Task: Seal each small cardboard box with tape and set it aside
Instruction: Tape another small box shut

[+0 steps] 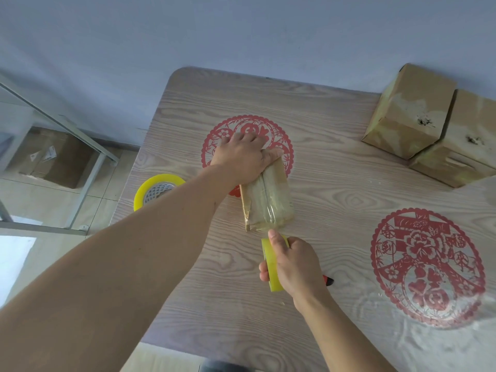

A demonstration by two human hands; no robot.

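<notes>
- Pressing down on the far end of a small brown cardboard box, the left hand lies flat on it with fingers spread and fairly straight, thumb along the box's right edge.
- The box sits near the middle of the pale wood-grain table, its long side running from 12 to 6 o'clock, partly over a round red paper-cut decoration. Glossy clear tape covers its top along the centre seam.
- At 6 o'clock of the box, the right hand grips a yellow roll of clear packing tape, fingers curled round it and thumb stretched forward to the box's near edge. A strip of tape runs from the roll onto the box.
- A small red and black object shows just past the right hand at 3 o'clock; I cannot tell what it is.
- A 2nd yellow tape roll lies flat at 9 o'clock of the box, near the table's left edge.
- 2 taped brown cardboard boxes stand touching each other at 2 o'clock, in the far right corner.
- Another round red paper-cut design lies at 4 o'clock.
- A large brown carton rests on the floor left of the table.
</notes>
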